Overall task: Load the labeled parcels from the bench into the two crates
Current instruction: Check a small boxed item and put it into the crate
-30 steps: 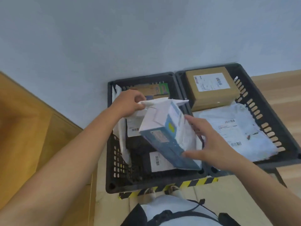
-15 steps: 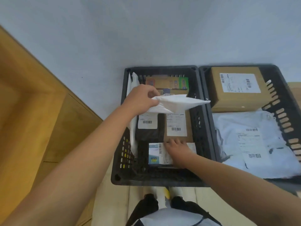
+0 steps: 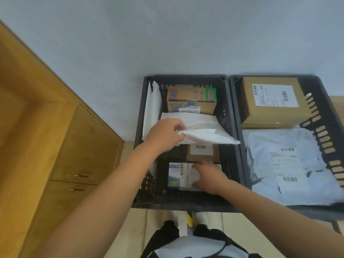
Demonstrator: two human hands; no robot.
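Note:
Two dark plastic crates stand side by side on the floor. Over the left crate (image 3: 138,131), my left hand (image 3: 164,134) pinches a white padded mailer (image 3: 202,131) and holds it above the parcels inside. My right hand (image 3: 209,175) rests with straight fingers on a blue-and-white labeled box (image 3: 178,175) lying flat at the near end of that crate. A brown labeled parcel (image 3: 203,152) and a colourful cardboard box (image 3: 191,98) lie farther in. The right crate (image 3: 320,112) holds a large cardboard box (image 3: 270,101) and a grey poly bag (image 3: 286,164).
Another white mailer (image 3: 151,107) stands against the left crate's left wall. A wooden cabinet (image 3: 55,146) with drawer handles fills the left side. A grey wall rises behind the crates. My legs and shoes (image 3: 186,224) are just in front of the left crate.
The blue-and-white box went from my right hand's grip above the crate down to lying flat in the left crate's near end. My left hand has kept the white mailer raised.

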